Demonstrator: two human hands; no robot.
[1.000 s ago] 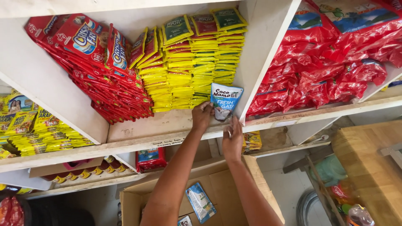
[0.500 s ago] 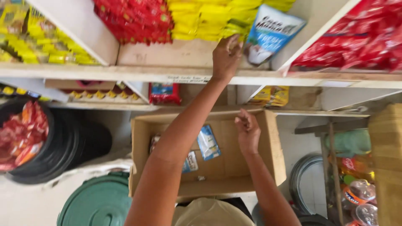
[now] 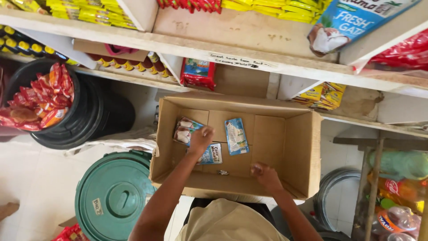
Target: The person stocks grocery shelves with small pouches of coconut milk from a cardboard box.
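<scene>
While the person looks down from above, both bare arms reach into an open brown cardboard box (image 3: 285, 147) that sits below a long wooden shelf (image 3: 249, 49). The left hand (image 3: 200, 139) lies low inside the box with its fingers curled down over a flat blue and white sachet (image 3: 211, 154) on the box floor; it touches the sachet, though whether the fingers have actually closed on it cannot be told. Just to the left of that hand two more blue and white sachets (image 3: 185, 130) lie overlapping against the box wall, and to its right a single light-blue sachet (image 3: 236, 136) lies flat and apart from the others. The right hand (image 3: 265, 175) hangs near the front wall of the box, its fingers drawn loosely together around nothing visible, well apart from the sachets. A small dark scrap (image 3: 223, 172) rests on the box floor between the two hands. Up on the shelf a large blue and white pouch (image 3: 352, 22) leans against a divider beside stacked yellow packets (image 3: 276, 8). Left of the box stand a round green plastic lid (image 3: 113, 192) and a black tub of red snack packets (image 3: 40, 98)
</scene>
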